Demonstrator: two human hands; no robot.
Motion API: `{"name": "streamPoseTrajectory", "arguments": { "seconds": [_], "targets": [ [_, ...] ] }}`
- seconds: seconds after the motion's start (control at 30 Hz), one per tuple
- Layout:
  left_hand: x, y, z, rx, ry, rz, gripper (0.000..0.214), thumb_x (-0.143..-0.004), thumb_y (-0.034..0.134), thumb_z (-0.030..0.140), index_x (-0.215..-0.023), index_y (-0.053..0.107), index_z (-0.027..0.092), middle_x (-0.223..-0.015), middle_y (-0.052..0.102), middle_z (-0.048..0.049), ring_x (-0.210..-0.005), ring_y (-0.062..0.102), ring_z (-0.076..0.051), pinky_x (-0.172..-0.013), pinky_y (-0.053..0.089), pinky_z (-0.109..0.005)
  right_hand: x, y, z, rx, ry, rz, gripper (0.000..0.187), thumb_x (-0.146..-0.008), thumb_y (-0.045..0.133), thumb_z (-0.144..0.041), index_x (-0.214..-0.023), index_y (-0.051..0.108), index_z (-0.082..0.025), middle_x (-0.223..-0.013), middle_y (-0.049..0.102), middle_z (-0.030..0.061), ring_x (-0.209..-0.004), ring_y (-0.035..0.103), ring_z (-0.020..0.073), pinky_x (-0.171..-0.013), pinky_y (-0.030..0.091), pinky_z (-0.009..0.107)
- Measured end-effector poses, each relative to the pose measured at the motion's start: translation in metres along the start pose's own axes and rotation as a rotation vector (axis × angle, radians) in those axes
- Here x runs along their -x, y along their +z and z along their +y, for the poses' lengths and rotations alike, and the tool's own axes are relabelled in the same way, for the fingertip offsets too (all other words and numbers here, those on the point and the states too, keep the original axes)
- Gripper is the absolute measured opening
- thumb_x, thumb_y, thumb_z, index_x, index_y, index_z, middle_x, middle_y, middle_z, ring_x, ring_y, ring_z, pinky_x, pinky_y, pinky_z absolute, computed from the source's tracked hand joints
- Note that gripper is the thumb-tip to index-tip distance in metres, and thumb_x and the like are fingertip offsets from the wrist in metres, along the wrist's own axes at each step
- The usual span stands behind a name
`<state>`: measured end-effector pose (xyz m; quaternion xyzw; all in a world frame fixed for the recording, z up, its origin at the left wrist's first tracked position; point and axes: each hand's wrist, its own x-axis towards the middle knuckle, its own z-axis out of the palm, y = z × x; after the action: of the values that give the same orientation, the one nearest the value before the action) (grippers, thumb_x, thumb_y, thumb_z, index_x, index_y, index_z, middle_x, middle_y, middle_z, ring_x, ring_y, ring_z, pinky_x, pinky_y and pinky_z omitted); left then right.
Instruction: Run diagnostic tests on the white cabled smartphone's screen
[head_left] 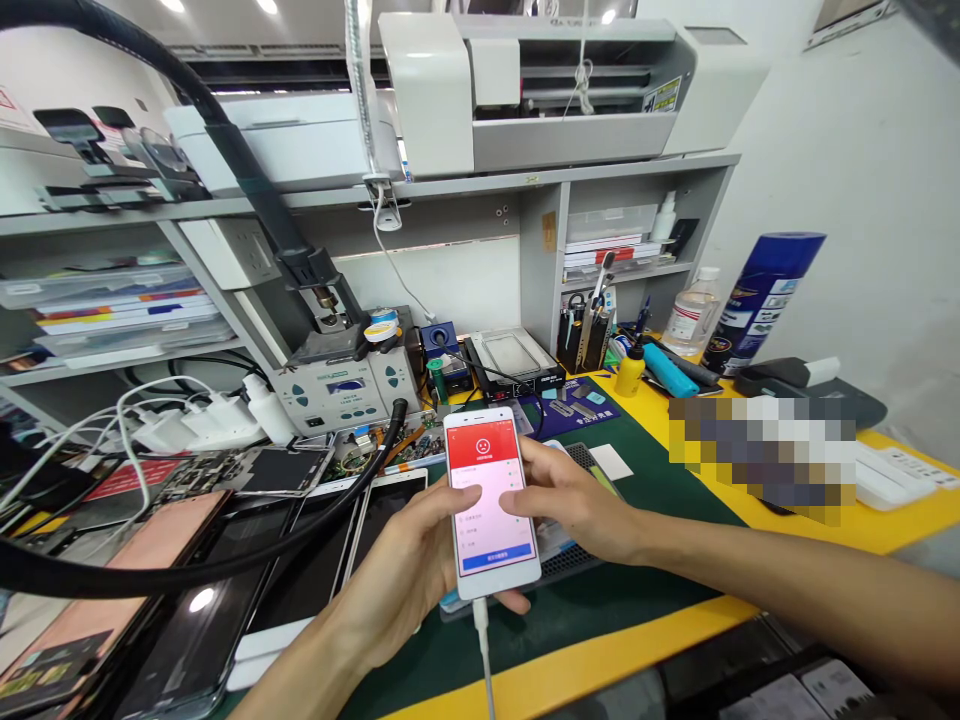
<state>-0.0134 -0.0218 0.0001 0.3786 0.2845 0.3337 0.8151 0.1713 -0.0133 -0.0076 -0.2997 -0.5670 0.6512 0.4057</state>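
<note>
A white smartphone [491, 570] is held upright in both hands above the green mat, its screen lit. A red banner with a sad face tops the screen, and a blue button lies near the bottom. My left hand [416, 550] wraps round the phone's left side, thumb over the screen. From the right, my right hand [562, 490] grips the other edge, its thumb also on or just over the screen. A white charging cable [482, 625] runs down from the phone's lower end. Fingers behind the phone are mostly hidden.
Several phones, one a pink panel [120, 580], lie at left under a thick black hose [225, 575]. A grey rework station [345, 395] stands behind. A yellow bottle [630, 371], pen holder [585, 335] and blue can [765, 300] sit at back right.
</note>
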Motion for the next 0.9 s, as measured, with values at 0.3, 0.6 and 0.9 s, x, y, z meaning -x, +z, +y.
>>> {"name": "streamPoseTrajectory", "arguments": {
  "seconds": [0.3, 0.6, 0.9],
  "targets": [
    [0.0003, 0.0012, 0.0008, -0.007, -0.004, -0.012, 0.038, -0.093, 0.047, 0.030, -0.124, 0.059, 0.011, -0.112, 0.064, -0.0198, -0.104, 0.060, -0.038, -0.073, 0.055, -0.059, 0.0003, 0.0008, -0.0010, -0.004, -0.004, -0.001, 0.037, -0.080, 0.064, -0.022, -0.116, 0.055, -0.018, -0.104, 0.069, 0.0068, -0.086, 0.066, 0.0197, -0.076, 0.049, 0.034],
    [-0.0007, 0.0009, 0.0013, -0.001, -0.001, -0.011, 0.039, -0.093, 0.048, 0.030, -0.126, 0.058, 0.012, -0.114, 0.065, -0.0196, -0.101, 0.060, -0.035, -0.073, 0.055, -0.060, 0.0004, -0.0003, 0.0006, -0.006, -0.012, -0.008, 0.037, -0.081, 0.064, -0.022, -0.116, 0.054, -0.018, -0.105, 0.069, 0.0067, -0.086, 0.065, 0.0195, -0.076, 0.049, 0.033],
    [-0.0001, 0.0022, 0.0009, -0.017, -0.003, -0.022, 0.039, -0.094, 0.047, 0.030, -0.126, 0.059, 0.012, -0.115, 0.065, -0.0197, -0.100, 0.060, -0.035, -0.073, 0.054, -0.059, 0.0004, -0.0002, 0.0009, 0.003, -0.023, -0.014, 0.037, -0.081, 0.063, -0.019, -0.117, 0.053, -0.017, -0.106, 0.068, 0.0080, -0.089, 0.065, 0.0207, -0.076, 0.050, 0.033]
  ]
}}
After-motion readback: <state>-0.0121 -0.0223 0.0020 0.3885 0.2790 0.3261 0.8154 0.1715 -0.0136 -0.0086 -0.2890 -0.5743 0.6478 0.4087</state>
